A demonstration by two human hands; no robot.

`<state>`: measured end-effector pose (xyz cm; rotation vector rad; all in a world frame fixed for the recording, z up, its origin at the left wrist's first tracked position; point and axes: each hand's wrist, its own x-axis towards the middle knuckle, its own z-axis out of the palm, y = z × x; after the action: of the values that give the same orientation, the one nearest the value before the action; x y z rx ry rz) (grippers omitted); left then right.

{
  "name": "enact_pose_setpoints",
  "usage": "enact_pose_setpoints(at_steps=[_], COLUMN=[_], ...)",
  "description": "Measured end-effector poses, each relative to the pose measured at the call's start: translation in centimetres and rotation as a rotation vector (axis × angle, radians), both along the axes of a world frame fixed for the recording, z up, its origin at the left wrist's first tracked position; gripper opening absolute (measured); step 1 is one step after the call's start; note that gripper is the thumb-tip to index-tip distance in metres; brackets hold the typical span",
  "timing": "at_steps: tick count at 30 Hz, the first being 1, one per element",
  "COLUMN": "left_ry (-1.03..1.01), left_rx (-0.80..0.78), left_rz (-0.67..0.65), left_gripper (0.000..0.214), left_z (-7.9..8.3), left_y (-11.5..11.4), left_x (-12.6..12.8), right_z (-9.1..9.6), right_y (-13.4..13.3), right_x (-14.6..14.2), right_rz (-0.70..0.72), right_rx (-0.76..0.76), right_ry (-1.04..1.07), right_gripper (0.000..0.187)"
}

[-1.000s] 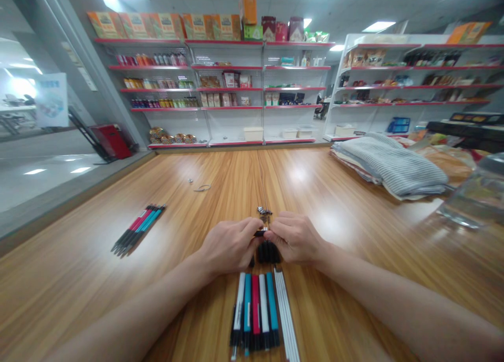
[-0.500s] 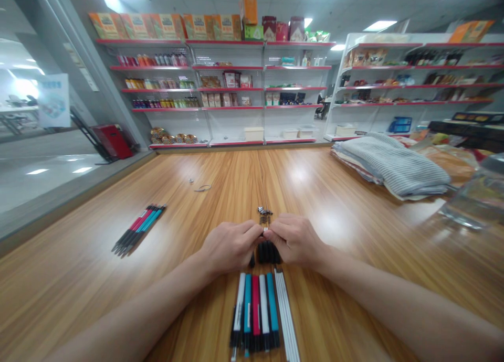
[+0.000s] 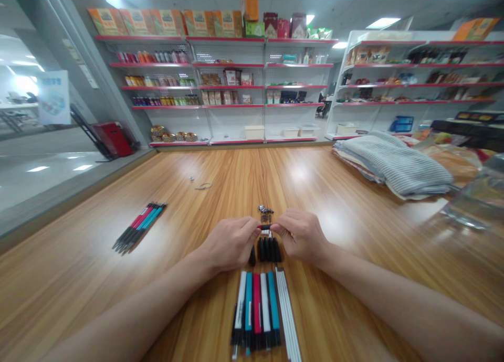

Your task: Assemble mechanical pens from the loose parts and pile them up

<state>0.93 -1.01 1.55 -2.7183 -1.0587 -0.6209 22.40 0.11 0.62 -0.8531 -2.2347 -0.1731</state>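
My left hand and my right hand pinch the two ends of a small black pen part just above the wooden table. Below it stand several short black pen tips in a row. A little heap of small metal springs lies just beyond my fingers. Nearer to me lie several pen barrels in white, teal and red, side by side, with several thin white refills at their right.
A bundle of assembled pens lies at the left of the table. Folded striped cloth and a clear plastic container sit at the right. A small wire ring lies farther back. Shop shelves line the far wall.
My hands have drawn slightly apart and lifted a little, so the small black part between my fingertips now shows. The row of black tips below is more exposed.
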Motion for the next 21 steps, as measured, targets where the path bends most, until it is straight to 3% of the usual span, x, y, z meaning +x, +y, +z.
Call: enact_pose_setpoints(at_steps=[10, 16, 21], left_ry=[-0.043, 0.020, 0.002], left_rx=[0.112, 0.216, 0.148], left_rz=[-0.038, -0.049, -0.045], left_gripper=[0.018, 0.016, 0.016], left_z=[-0.73, -0.70, -0.53], left_y=[0.74, 0.76, 0.72], left_x=[-0.53, -0.86, -0.54], right_z=[-0.28, -0.22, -0.22], right_y=[0.18, 0.21, 0.16], right_x=[0.31, 0.21, 0.04], right_rz=[-0.017, 0.005, -0.009], right_rx=[-0.139, -0.304, -0.345], right_ry=[0.088, 0.196, 0.216], right_gripper=[0.036, 0.041, 0.043])
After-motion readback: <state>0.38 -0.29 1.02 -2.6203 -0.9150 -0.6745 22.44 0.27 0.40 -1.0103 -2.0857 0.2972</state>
